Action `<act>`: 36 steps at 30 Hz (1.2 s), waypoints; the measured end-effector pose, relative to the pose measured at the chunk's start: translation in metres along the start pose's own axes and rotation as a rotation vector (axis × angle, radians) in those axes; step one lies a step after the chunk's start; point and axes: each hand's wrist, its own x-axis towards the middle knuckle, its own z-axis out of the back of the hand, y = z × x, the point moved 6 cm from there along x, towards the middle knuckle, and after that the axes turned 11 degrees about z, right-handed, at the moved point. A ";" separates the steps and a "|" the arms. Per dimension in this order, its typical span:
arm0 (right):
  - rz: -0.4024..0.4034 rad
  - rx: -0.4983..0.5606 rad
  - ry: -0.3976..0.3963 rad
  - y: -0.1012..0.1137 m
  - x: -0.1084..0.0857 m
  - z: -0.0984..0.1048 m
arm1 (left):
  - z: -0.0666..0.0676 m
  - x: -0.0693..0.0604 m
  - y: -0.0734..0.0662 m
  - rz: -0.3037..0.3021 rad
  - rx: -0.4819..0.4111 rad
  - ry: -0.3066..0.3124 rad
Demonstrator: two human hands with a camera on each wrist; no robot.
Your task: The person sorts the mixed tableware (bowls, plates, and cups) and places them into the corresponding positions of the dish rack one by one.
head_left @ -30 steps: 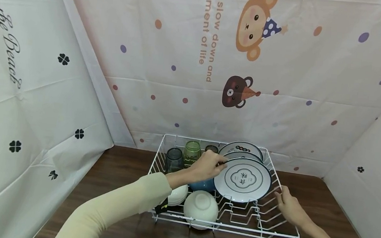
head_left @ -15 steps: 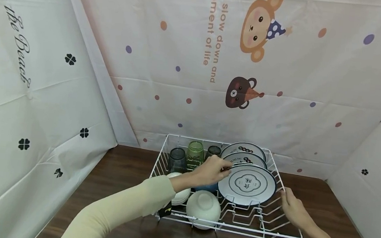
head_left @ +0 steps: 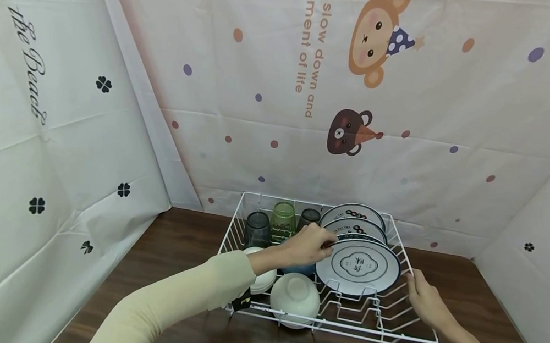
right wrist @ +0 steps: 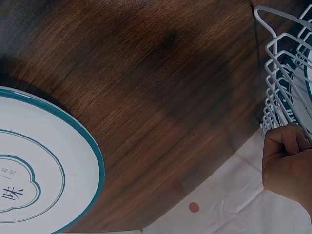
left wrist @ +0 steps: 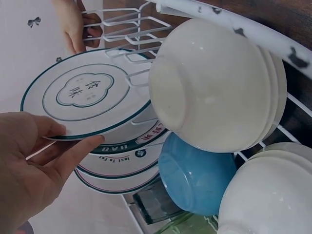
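My left hand pinches the upper left rim of a white plate with a green edge. This front plate stands tilted in a white wire dish rack, its printed emblem facing me. In the left wrist view the thumb and fingers hold the plate at its edge. Two similar plates lean behind it. My right hand grips the rack's right side wire; in the right wrist view its fingers curl round that wire.
White bowls, a blue bowl and glasses fill the rack's left half. Another green-rimmed plate lies on the brown table at right. Printed cloths wall the back and sides.
The front plate's top rim has come forward and down, away from the plate behind, with my left hand on it. The right hand stays on the rack. The head view has shifted slightly.
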 end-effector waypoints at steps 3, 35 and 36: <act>-0.020 0.013 0.018 0.000 0.000 0.000 | -0.003 -0.001 -0.003 -0.021 0.026 0.029; -0.050 0.051 0.062 0.002 0.002 0.001 | 0.000 -0.001 0.000 0.050 -0.016 0.146; -0.052 0.050 0.063 0.001 0.002 0.001 | 0.004 -0.001 0.002 0.053 -0.020 0.161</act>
